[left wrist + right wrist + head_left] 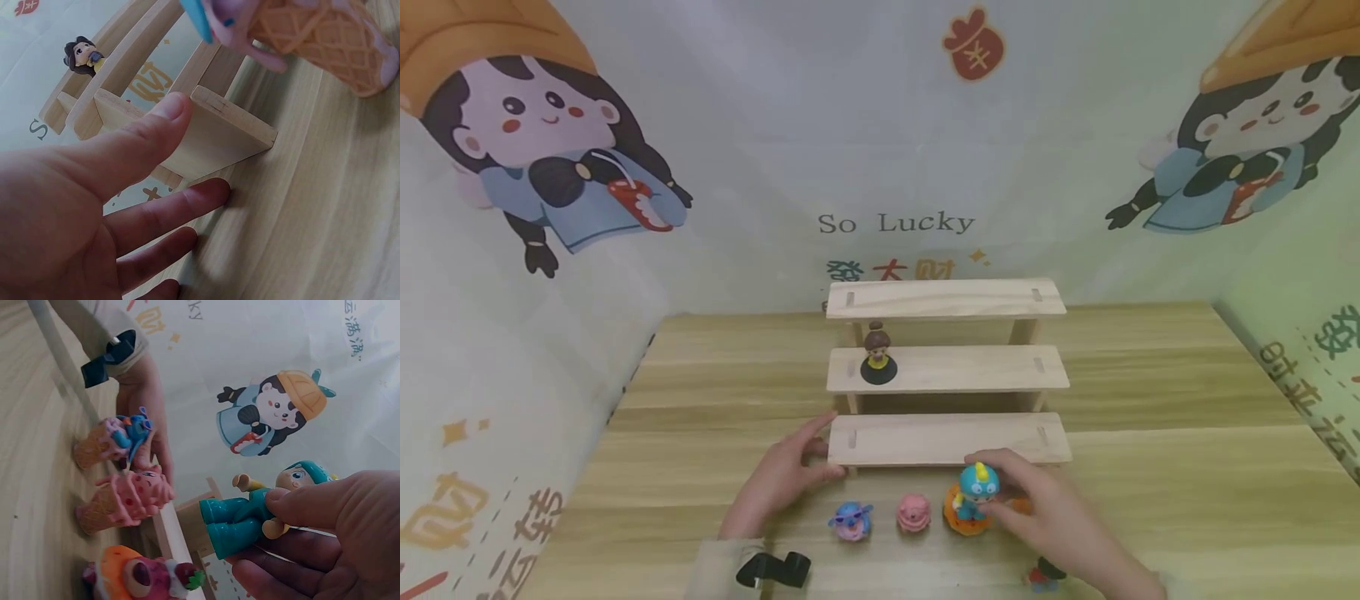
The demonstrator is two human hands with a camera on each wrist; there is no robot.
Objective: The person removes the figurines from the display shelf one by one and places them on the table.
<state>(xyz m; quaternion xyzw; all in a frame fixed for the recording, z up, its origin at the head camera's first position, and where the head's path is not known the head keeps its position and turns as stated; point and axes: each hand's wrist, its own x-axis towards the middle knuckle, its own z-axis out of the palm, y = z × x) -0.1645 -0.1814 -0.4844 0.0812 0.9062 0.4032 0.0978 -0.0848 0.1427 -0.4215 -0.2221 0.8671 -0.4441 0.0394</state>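
My right hand (pixel 1041 504) pinches a toy figurine (pixel 979 485) with a teal hood and yellow crest. In the right wrist view the figurine's teal boots point away from the palm. My left hand (pixel 786 471) is at the left end of the lowest step of a wooden three-tier display stand (pixel 951 440). The left wrist view has its fingers (pixel 172 209) extended beside the stand's side panel; whether they touch it I cannot tell. On the middle step stands a brown-haired figurine (pixel 877 354) on a dark base.
Before the stand are a blue ice-cream-cone figure (pixel 852 521), a pink cone figure (pixel 913 512) and an orange-ringed figure (pixel 962 518) with a strawberry on top. Partly under the right wrist lies a small red and black figure (pixel 1043 575). A printed cloth (pixel 760 125) hangs behind.
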